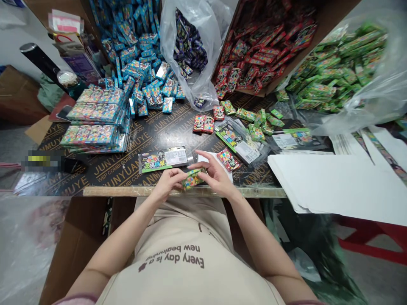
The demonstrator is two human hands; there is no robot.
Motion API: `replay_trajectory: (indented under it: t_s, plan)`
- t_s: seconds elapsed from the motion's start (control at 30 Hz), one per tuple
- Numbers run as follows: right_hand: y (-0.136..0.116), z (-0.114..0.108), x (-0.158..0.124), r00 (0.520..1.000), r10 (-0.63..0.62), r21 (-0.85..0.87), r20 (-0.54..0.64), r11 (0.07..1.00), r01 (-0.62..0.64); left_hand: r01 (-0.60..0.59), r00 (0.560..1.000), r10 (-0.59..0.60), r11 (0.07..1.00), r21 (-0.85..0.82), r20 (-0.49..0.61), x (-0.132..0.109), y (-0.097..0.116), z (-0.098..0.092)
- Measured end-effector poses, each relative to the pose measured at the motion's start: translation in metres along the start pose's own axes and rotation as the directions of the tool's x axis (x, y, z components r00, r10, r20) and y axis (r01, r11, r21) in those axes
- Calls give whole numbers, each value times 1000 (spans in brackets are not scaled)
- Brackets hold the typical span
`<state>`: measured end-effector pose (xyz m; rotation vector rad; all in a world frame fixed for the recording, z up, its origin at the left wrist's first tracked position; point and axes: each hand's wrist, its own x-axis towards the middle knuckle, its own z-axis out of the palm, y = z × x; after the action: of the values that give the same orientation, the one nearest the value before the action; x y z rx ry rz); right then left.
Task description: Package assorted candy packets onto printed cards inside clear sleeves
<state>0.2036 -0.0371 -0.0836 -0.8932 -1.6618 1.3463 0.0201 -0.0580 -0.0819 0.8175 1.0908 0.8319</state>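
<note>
Near the table's front edge, my left hand (pixel 170 182) and my right hand (pixel 216 171) both grip a small green candy box (pixel 192 180), slightly blurred. The left fingers pinch its left end; the right thumb and fingers close on its right end. Beside the right hand a red candy box (pixel 228 159) lies on a white card (pixel 212 157). Just beyond the left hand is a flat black-and-green printed package (pixel 163 159) with a white label. Farther back, a similar package (pixel 238 140) in clear plastic lies at a slant.
Stacked multicoloured box packs (pixel 92 123) stand at left. Blue boxes (pixel 143 63), a plastic bag (pixel 216 46) of purple boxes, a carton of red boxes (pixel 254 51) and green boxes (pixel 343 72) line the back. White sheets (pixel 337 182) overhang the table's front edge at right.
</note>
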Motion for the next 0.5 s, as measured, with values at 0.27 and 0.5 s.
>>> replay_trajectory:
  t_s: [0.27, 0.5]
  plan:
    - [6, -5, 5, 982, -190, -376, -17, 911, 169, -40, 988, 46, 998, 46, -145, 10, 8, -6]
    - [15, 0, 1, 919, -386, -632, -87, 734, 249, -133, 985, 159, 950, 282, -72, 22, 9, -19]
